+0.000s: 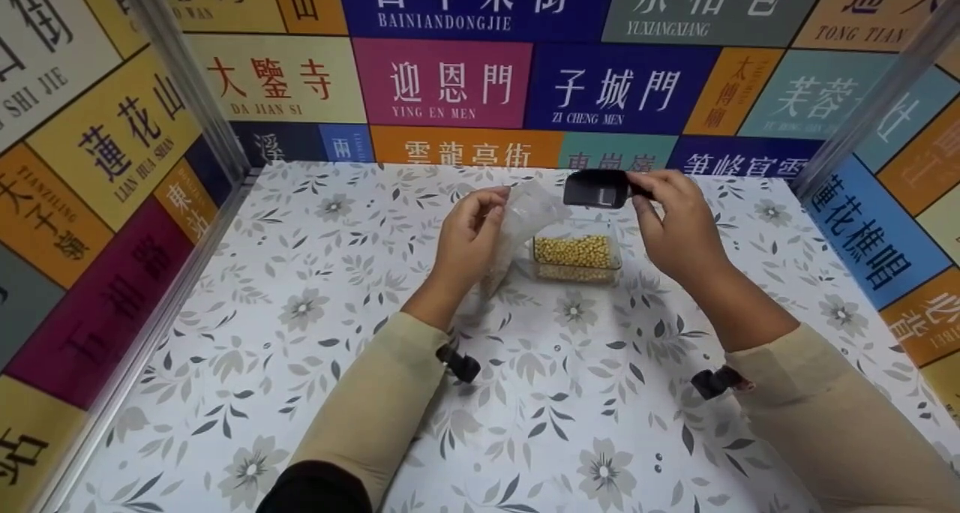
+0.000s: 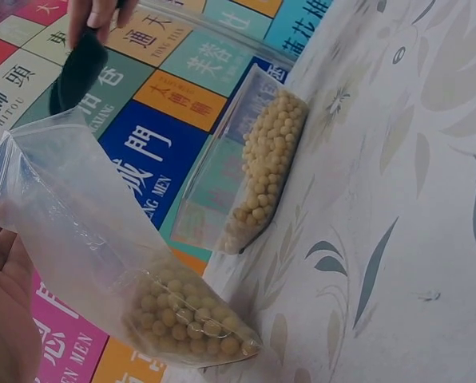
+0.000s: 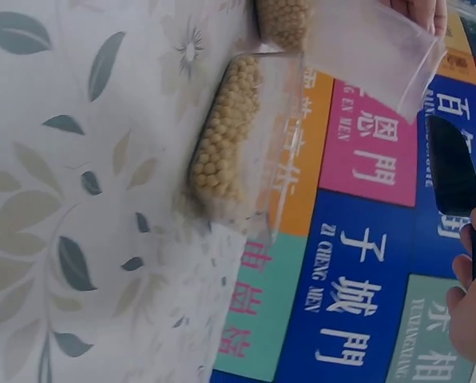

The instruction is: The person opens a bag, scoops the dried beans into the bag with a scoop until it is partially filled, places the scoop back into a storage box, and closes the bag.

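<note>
My left hand (image 1: 471, 228) grips the upper edge of a clear plastic bag (image 2: 86, 199), whose bottom holds round yellow soybeans (image 2: 182, 319). In my right hand (image 1: 679, 224) is the handle of a black scoop (image 1: 596, 189), level with the bag's mouth and just to its right. No beans show on the scoop. Below the scoop, a clear rectangular container (image 1: 576, 273) stands on the table, partly filled with soybeans (image 3: 226, 140). Both wrist views show the bag beside the container.
A white cloth with grey flowers and leaves covers the table (image 1: 300, 393). Colourful panels (image 1: 442, 85) with Chinese place names stand behind it and at both sides. Metal posts (image 1: 202, 78) mark the back corners.
</note>
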